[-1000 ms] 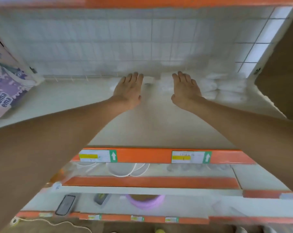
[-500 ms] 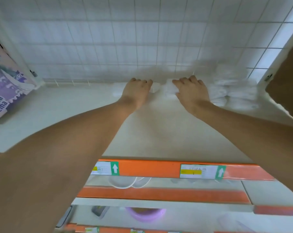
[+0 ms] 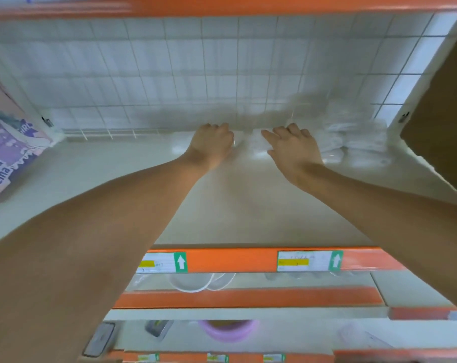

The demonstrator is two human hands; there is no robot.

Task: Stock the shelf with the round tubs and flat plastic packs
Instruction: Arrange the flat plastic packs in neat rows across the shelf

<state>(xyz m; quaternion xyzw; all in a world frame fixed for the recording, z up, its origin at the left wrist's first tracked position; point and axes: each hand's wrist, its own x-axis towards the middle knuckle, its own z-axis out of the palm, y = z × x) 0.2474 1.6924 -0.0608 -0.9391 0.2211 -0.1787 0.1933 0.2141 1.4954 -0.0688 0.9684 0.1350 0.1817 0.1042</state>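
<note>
Nearest, on the lowest level, lay a dark phone-like slab and a purple ring. Above them, the orange rail carried a left price label and a right price label. Each had a white up-arrow on green and a yellow bar, but the print was too blurred for us to read.

Past the bare front of the shelf, both arms reached to the back. The left hand had its fingers curled under, and we could not tell whether they held anything. The right hand was curled over a pale flat pack lying between the hands, close to the wire grid.

We judged the pack was being squared up beside the stacked packs at right, leaving the front free for more stock.

Far left, a pink-purple box read "Kuma ema". Far right stood a plain cardboard box.
</note>
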